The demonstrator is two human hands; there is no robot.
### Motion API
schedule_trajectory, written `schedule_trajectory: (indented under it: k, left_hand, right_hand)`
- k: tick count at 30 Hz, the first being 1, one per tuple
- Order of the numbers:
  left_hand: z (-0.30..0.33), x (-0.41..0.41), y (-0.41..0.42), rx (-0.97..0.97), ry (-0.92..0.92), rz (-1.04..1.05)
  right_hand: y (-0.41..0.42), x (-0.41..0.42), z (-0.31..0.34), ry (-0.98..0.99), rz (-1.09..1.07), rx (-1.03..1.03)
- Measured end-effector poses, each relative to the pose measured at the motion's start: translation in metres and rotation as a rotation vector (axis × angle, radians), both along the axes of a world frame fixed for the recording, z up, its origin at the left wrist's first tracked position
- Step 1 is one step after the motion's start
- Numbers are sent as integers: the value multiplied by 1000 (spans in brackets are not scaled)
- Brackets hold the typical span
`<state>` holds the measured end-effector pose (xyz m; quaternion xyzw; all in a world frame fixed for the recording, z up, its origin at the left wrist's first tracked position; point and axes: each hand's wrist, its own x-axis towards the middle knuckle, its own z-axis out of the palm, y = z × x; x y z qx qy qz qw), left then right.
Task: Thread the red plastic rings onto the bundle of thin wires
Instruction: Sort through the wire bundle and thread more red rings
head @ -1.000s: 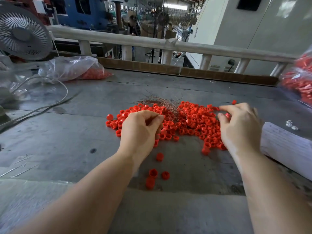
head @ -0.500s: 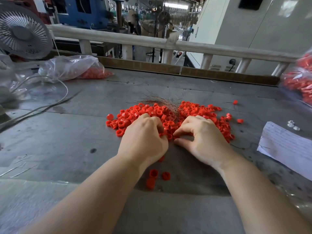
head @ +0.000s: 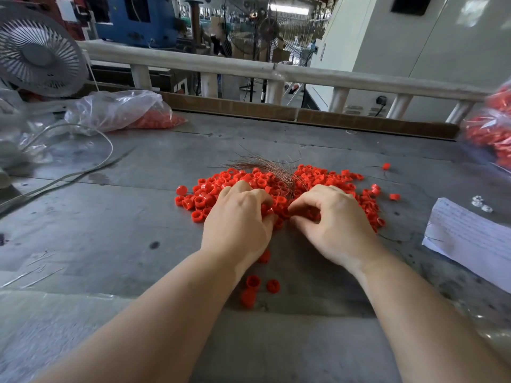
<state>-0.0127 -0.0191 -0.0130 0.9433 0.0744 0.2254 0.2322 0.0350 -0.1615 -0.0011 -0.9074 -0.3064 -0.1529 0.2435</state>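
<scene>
Red rings (head: 326, 175) inside clear plastic bag (head: 116, 109) beside fan (head: 38, 55)

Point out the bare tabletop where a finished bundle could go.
Bare grey table lies left of the ring pile, toward the cable. Another free strip runs behind the wires, before the wooden edge. Crowded: the centre, the paper at right, and both bags.

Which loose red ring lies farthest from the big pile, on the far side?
The lone red ring at the far right, well beyond the pile; other strays lie closer.
</scene>
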Motion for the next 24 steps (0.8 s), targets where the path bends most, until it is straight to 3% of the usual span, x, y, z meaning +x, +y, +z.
schedule_trajectory:
  k: [6, 13, 19, 24]
  left_hand:
    - [1, 5, -5, 36, -17, -23]
    - [-2, 5, -3, -9, -76, -60]
    - [1, 6, -4, -87, -152, -95]
    - [5, 1, -6, -274, -195, -105]
  right_hand:
    - [-8, 10, 0, -31, -272, 171]
    - [-15, 14, 1, 6, -465, 200]
    - [-17, 12, 3, 69, -502, 117]
    - [-15, 10, 4, 55, -397, 96]
